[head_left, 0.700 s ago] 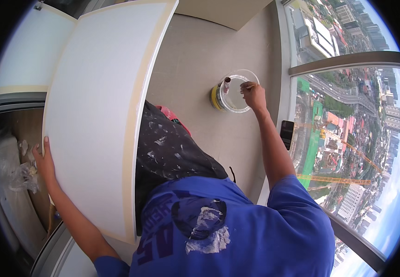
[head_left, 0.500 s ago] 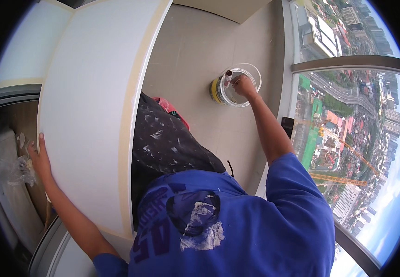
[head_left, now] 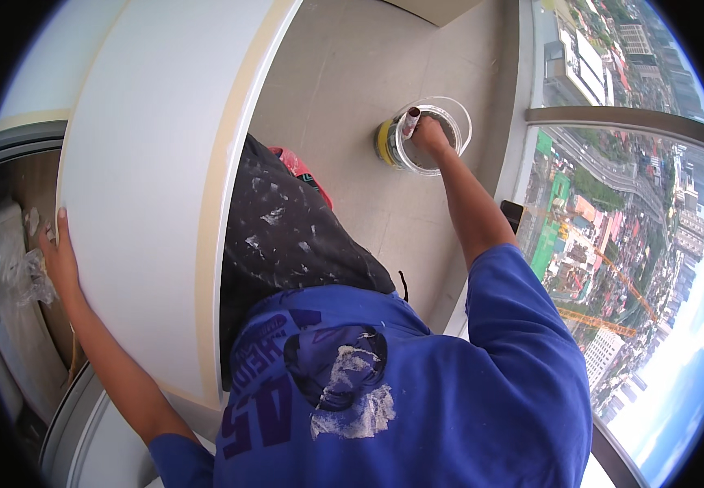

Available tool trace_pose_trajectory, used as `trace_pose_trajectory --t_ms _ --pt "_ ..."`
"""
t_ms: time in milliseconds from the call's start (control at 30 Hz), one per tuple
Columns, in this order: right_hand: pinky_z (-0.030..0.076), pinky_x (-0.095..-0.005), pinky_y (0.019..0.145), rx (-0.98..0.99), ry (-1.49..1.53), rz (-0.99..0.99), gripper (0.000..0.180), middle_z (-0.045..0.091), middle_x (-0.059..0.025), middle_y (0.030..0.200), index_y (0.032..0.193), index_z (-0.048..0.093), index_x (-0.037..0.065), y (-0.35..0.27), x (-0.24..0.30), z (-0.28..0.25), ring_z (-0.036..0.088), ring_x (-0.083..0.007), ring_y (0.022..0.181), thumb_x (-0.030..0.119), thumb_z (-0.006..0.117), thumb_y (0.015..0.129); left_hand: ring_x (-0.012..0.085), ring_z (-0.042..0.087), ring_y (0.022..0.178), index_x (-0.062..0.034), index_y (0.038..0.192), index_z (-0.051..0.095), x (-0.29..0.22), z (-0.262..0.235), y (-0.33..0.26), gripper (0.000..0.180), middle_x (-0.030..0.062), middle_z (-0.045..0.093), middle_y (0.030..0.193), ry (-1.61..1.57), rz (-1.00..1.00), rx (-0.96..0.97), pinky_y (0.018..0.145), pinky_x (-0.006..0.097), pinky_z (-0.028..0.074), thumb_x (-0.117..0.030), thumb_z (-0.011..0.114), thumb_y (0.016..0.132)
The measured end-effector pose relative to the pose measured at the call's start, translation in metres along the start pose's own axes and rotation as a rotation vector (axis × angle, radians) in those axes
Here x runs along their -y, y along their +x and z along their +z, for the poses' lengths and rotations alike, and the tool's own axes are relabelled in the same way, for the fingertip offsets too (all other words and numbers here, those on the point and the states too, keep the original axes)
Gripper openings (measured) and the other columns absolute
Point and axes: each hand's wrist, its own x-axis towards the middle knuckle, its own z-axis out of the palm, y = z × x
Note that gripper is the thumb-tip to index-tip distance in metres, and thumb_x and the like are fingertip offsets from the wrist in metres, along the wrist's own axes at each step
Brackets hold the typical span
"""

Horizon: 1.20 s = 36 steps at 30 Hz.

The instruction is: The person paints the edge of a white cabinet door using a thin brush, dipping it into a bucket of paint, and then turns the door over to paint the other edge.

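My right hand (head_left: pixel 428 137) reaches down into a round clear-rimmed bucket (head_left: pixel 385 143) with a yellow and dark side. Its fingers look curled together; whatever they hold is hidden by the hand. Beside it, a tube-like handle (head_left: pixel 412 120), reddish-brown and white, sticks up against the bucket's rim. At the far left, my left hand (head_left: pixel 60 259) rests on the edge of a long white panel (head_left: pixel 145 203) bordered with cream tape. Its thumb points up along the edge and the fingers are apart.
Tall windows (head_left: pixel 612 211) with a grey frame run along the right, with a small black object (head_left: pixel 512 215) by the sill. Crumpled clear plastic (head_left: pixel 35 276) lies in the recess left of the panel. A red item (head_left: pixel 295 167) is on the tiled floor (head_left: pixel 352 98) beside my paint-spotted trousers.
My right hand has gone a little deeper into the bucket, close against the tube-like handle. My left hand stays at the panel's edge. The view has shifted slightly.
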Motion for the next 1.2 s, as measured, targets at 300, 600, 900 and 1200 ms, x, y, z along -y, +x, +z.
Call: trace_pose_trajectory --t_ms 300,600,900,1200 --pt "0.055 -0.0476 0.094 0.102 -0.031 0.092 0.028 0.072 -0.0273 0.104 0.101 0.08 0.007 -0.002 -0.001 -0.017 0.07 -0.0423 0.103 0.018 0.061 0.084 0.0402 0.052 0.136 -0.0046 0.15 0.047 0.008 0.006 0.01 0.105 0.0287 0.053 0.147 -0.025 -0.011 0.01 0.114 0.046 0.038 -0.083 0.06 0.082" --pt "0.06 -0.0387 0.086 -0.006 0.355 0.14 0.025 0.077 -0.0193 0.1 0.105 0.08 0.008 -0.056 0.011 -0.066 0.076 -0.0341 0.092 0.019 0.068 0.086 0.0409 0.053 0.135 -0.0057 0.15 0.048 0.012 0.007 0.009 0.104 0.0266 0.053 0.147 -0.023 -0.03 0.025 0.114 0.046 0.039 -0.084 0.059 0.082" --pt "0.06 -0.0354 0.086 -0.195 0.342 -0.137 0.018 0.075 -0.0127 0.108 0.099 0.078 0.002 -0.189 0.022 -0.088 0.075 -0.0281 0.095 0.0 0.065 0.087 0.0392 0.049 0.139 -0.0018 0.15 0.046 0.018 0.015 0.021 0.106 0.028 0.049 0.15 -0.07 0.02 0.027 0.115 0.046 0.037 -0.082 0.061 0.082" --pt "0.061 -0.0302 0.083 -0.17 0.415 -0.115 0.015 0.076 -0.0104 0.107 0.101 0.077 0.0 -0.2 0.02 -0.113 0.075 -0.0235 0.093 0.002 0.066 0.09 0.0392 0.054 0.134 -0.0044 0.149 0.048 0.034 0.013 0.02 0.106 0.027 0.054 0.146 -0.04 -0.041 0.013 0.115 0.047 0.037 -0.084 0.062 0.08"
